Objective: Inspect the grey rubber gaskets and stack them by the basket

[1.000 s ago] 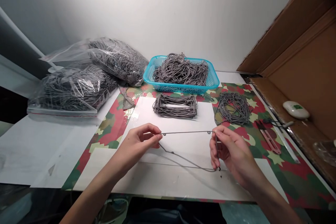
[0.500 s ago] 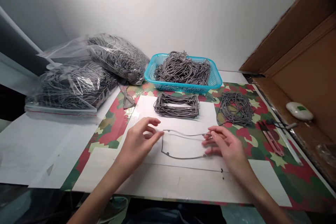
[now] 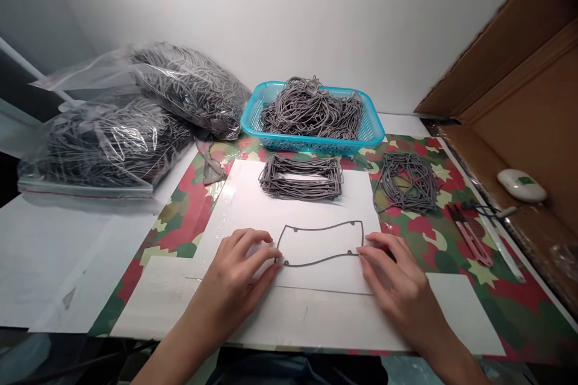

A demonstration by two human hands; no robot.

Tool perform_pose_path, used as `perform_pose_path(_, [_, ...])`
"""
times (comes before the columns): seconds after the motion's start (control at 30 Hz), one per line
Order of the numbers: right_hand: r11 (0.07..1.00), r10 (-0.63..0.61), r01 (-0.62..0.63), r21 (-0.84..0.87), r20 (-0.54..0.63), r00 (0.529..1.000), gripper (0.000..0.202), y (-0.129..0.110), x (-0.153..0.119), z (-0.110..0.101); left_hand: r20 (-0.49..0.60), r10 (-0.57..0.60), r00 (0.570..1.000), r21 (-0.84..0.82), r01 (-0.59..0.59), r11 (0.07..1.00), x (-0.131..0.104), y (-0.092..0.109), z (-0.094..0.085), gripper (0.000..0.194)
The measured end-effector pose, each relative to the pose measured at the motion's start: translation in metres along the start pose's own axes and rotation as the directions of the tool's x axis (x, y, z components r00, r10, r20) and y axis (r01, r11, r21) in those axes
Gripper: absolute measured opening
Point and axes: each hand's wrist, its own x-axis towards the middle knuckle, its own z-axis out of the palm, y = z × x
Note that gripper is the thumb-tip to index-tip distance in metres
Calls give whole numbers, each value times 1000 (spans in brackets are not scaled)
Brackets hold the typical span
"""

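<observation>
A thin grey rectangular ring (image 3: 323, 228) with small loops near its corners lies on white paper (image 3: 226, 216), its long sides slightly wavy. My left hand (image 3: 241, 271) touches the ring's left end near the lower corner, fingers apart. At the right end, my right hand (image 3: 397, 277) has its fingertips against the lower corner, fingers also spread. Just behind the ring sits a neat stack of similar grey rings (image 3: 301, 192). A looser pile of grey rings (image 3: 409, 183) lies to the right on the patterned cover.
Behind stands a blue basket (image 3: 316, 144) full of grey rings. Clear bags of rings (image 3: 112, 144) fill the left. Pink-handled snips (image 3: 472, 237), a white stick (image 3: 506, 255) and a white oval object (image 3: 521, 186) lie right, beside a cardboard wall (image 3: 524, 102).
The ring has come down flat on the paper and its outline is straighter and fuller. Both hands have moved lower and now touch its ends. The view has shifted slightly.
</observation>
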Motion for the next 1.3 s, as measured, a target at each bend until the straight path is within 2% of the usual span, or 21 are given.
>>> perform_pose_path(0.2, [998,-3,5,-66,18,1000,15,0,-5,3,-27,39,999,41,-38,998,-4,-1,-1,18])
perform_pose_path(0.33, [996,-15,18,-91,26,1000,14,-1,-3,3,-34,21,999,48,-19,999,-4,-2,-1,19])
perform_pose_path(0.97, [998,47,-47,-50,10,999,16,-2,-2,5,-38,20,999,88,-17,996,-3,-5,5,14])
perform_pose_path(1.13, [999,38,-38,-20,-13,999,15,0,-3,4,-64,28,998,29,-26,999,-2,-5,6,15])
perform_pose_path(1.3, [994,40,-27,107,-128,991,14,-3,5,-13,-45,-42,998,-184,33,982,3,5,-9,15])
